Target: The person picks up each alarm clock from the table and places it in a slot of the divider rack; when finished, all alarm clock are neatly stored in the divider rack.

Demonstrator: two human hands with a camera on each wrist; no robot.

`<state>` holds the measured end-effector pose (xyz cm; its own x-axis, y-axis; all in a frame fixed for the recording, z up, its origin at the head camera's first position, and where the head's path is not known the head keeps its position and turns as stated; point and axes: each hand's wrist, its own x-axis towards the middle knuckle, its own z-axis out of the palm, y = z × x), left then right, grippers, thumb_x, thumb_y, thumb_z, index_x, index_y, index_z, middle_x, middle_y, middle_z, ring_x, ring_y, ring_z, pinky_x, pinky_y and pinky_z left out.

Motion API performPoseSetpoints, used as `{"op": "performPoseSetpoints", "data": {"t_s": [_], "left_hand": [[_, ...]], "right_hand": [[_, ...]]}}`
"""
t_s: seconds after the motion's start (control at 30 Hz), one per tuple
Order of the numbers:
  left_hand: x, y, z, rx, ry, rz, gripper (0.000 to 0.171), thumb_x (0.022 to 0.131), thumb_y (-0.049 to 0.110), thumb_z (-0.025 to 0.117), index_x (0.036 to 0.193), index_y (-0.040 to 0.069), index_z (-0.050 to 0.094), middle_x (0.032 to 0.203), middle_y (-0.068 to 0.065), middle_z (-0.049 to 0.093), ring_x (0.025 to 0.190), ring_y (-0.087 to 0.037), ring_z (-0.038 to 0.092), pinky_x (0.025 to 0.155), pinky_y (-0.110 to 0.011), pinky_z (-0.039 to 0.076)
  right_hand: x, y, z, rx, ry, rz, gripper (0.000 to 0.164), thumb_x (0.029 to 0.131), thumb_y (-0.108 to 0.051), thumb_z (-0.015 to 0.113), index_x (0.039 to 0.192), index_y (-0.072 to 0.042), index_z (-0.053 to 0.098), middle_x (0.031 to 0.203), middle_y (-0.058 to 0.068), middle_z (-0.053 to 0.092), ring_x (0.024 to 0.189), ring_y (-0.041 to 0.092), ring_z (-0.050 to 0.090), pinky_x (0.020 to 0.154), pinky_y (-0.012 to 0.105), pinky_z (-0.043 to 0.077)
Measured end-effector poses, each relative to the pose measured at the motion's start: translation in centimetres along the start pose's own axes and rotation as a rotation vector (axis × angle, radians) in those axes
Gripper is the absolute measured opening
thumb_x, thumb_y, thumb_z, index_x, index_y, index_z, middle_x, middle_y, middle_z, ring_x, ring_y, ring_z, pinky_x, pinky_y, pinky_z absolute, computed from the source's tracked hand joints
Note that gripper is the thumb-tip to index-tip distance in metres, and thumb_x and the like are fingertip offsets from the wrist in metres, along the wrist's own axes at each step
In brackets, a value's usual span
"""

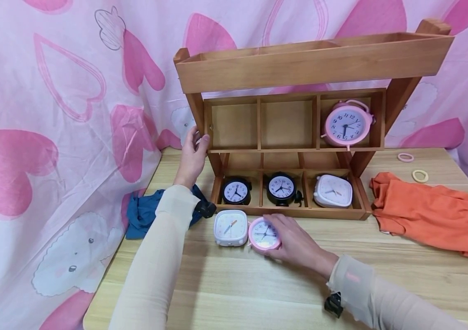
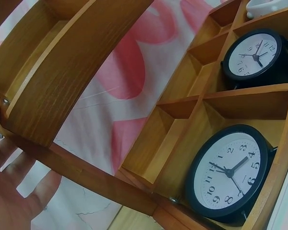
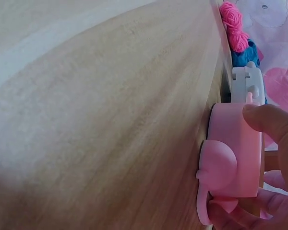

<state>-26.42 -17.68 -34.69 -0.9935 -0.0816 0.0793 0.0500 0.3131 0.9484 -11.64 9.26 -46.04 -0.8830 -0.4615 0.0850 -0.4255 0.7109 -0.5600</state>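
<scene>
My right hand [image 1: 297, 243] grips a round pink alarm clock [image 1: 264, 234] on the table, thumb and fingers on opposite sides of its case. In the right wrist view the pink clock's [image 3: 237, 143] side and rounded bell show. A white squarish alarm clock [image 1: 231, 227] sits right beside it on the left. My left hand [image 1: 192, 158] holds the left side of a wooden tiered rack [image 1: 312, 64]; in the left wrist view its fingers [image 2: 45, 194] wrap the side post. Two black alarm clocks [image 1: 236, 191] and a white one [image 1: 334, 191] occupy the bottom tier.
Another pink alarm clock [image 1: 348, 123] stands in the middle tier's right compartment. Orange cloth [image 1: 436, 213] lies right of the rack, blue cloth [image 1: 145, 213] left. Pink ring [image 1: 405, 157] and yellow ring [image 1: 420, 176] lie at back right. Pink yarn [image 3: 234, 26] shows in the right wrist view.
</scene>
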Motion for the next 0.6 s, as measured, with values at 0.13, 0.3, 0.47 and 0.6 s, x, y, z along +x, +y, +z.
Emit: {"op": "performPoseSetpoints", "data": {"t_s": [0.13,0.3,0.47,0.6], "left_hand": [[0.0,0.0,0.0,-0.004,-0.004,0.000,0.064,0.098,0.056,0.047,0.154,0.037,0.023,0.159,0.008,0.033,0.145,-0.017,0.037,0.113,-0.037,0.040],[0.0,0.0,-0.1,-0.003,-0.002,0.002,0.064,0.098,0.055,0.047,0.154,0.036,0.023,0.159,0.007,0.033,0.145,-0.017,0.037,0.113,-0.038,0.040],[-0.1,0.1,-0.1,0.003,0.000,-0.008,0.065,0.097,0.057,0.047,0.154,0.037,0.023,0.159,0.007,0.033,0.145,-0.017,0.036,0.113,-0.037,0.040],[-0.1,0.1,0.0,0.003,0.002,-0.012,0.066,0.096,0.058,0.047,0.154,0.037,0.023,0.159,0.007,0.033,0.145,-0.017,0.036,0.113,-0.037,0.041]], "right_hand": [[-0.4,-0.3,-0.5,-0.006,0.030,-0.021,0.095,0.072,-0.050,0.084,0.147,-0.008,0.044,0.145,0.012,0.050,0.129,0.030,0.051,0.107,0.051,0.044],[-0.8,-1.0,-1.9,-0.005,0.081,-0.059,0.095,0.071,-0.048,0.085,0.147,-0.009,0.044,0.144,0.010,0.051,0.129,0.029,0.051,0.107,0.050,0.044],[-0.8,-1.8,-3.5,0.011,0.116,-0.083,0.096,0.071,-0.046,0.086,0.149,-0.012,0.042,0.145,0.010,0.051,0.129,0.028,0.050,0.106,0.050,0.045],[-0.6,-2.3,-4.7,-0.002,0.152,-0.102,0.096,0.069,-0.043,0.087,0.148,-0.012,0.042,0.143,0.008,0.052,0.128,0.026,0.050,0.105,0.049,0.046]]}}
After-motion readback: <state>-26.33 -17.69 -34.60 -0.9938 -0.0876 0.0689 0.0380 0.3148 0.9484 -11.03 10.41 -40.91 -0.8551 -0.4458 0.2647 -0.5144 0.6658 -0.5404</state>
